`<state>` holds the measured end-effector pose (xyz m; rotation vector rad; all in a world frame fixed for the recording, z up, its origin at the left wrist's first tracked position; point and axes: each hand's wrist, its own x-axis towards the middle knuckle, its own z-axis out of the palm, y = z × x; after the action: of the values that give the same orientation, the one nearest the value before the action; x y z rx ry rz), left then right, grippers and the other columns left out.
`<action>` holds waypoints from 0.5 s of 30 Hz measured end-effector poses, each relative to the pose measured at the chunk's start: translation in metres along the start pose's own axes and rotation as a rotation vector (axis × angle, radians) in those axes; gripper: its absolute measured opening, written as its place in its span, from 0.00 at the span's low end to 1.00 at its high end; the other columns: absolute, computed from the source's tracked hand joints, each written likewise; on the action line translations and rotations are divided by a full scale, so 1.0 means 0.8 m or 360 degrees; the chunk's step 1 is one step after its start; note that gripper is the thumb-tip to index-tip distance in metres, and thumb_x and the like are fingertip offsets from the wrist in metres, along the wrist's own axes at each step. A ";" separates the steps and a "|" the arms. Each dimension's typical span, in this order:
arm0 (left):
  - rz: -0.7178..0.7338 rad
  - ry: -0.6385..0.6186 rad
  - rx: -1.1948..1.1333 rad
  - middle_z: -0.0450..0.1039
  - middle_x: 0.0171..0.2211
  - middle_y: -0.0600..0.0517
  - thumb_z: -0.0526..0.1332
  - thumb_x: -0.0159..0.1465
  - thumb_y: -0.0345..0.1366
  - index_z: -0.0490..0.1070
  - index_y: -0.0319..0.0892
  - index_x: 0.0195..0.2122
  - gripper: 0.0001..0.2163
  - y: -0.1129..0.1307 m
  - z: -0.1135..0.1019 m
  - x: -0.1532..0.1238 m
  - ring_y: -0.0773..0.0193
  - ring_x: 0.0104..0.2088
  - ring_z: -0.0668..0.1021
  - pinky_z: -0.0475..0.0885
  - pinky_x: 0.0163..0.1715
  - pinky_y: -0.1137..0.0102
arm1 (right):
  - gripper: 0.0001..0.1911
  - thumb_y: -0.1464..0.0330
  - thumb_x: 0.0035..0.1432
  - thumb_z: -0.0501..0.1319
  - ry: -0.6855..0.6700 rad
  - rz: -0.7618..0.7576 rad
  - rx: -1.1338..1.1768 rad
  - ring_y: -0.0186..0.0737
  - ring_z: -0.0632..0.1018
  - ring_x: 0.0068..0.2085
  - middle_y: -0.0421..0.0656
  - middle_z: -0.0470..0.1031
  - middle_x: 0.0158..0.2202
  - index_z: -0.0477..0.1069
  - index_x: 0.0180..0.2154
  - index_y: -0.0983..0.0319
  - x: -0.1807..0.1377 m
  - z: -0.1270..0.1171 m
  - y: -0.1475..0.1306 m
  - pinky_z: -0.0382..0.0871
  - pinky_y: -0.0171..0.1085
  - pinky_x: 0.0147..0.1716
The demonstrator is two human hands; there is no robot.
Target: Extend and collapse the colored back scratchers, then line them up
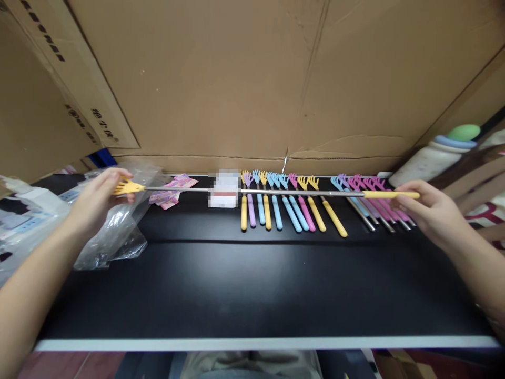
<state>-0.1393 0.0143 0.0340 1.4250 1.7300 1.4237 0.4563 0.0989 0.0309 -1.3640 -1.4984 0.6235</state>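
A yellow telescopic back scratcher (252, 191) is stretched out full length across the black table (252, 284), held in the air. My left hand (98, 197) pinches its yellow claw head at the left. My right hand (426, 210) grips its yellow handle at the right. Below the metal rod lies a row of several collapsed scratchers (284, 208) in yellow, blue, purple and pink, and a second bunch of pink and blue ones (371, 202) lies near my right hand.
Clear plastic bags (118, 226) lie at the left under my left hand, with small pink cards (169, 192) beside them. Cardboard sheets (252, 79) wall the back. A white bottle with a green cap (437, 155) stands at the right.
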 end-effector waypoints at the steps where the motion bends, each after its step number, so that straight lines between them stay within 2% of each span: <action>1: -0.0045 -0.0022 -0.0064 0.64 0.24 0.57 0.53 0.66 0.48 0.60 0.42 0.39 0.14 -0.002 0.001 0.001 0.70 0.26 0.68 0.68 0.30 0.75 | 0.15 0.62 0.44 0.67 -0.0032 0.0023 0.0105 0.35 0.67 0.25 0.39 0.66 0.23 0.64 0.32 0.58 -0.001 0.002 -0.001 0.60 0.38 0.25; 5: -0.0136 -0.0050 -0.0259 0.62 0.22 0.57 0.58 0.58 0.53 0.62 0.42 0.38 0.19 -0.014 0.007 0.005 0.68 0.25 0.67 0.67 0.25 0.75 | 0.18 0.59 0.41 0.68 -0.0112 0.0077 0.0398 0.34 0.64 0.25 0.36 0.61 0.22 0.64 0.31 0.57 -0.004 0.010 -0.005 0.58 0.34 0.22; 8: -0.0164 -0.0101 -0.0279 0.63 0.23 0.56 0.62 0.54 0.53 0.63 0.43 0.38 0.20 -0.017 0.014 0.004 0.67 0.26 0.68 0.68 0.25 0.75 | 0.18 0.57 0.42 0.69 -0.0106 0.0165 0.0529 0.32 0.63 0.25 0.36 0.59 0.22 0.64 0.30 0.58 -0.002 0.008 -0.005 0.58 0.33 0.22; 15: -0.0274 -0.0215 -0.0372 0.66 0.26 0.56 0.61 0.57 0.49 0.64 0.44 0.41 0.18 -0.006 0.028 -0.009 0.68 0.28 0.69 0.68 0.26 0.77 | 0.12 0.58 0.49 0.63 -0.0030 0.0328 0.0686 0.33 0.59 0.23 0.36 0.55 0.21 0.63 0.27 0.57 0.011 -0.002 0.010 0.53 0.35 0.21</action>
<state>-0.1199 0.0169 0.0205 1.1894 1.5080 1.3540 0.4623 0.1089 0.0275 -1.1810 -1.1570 1.0263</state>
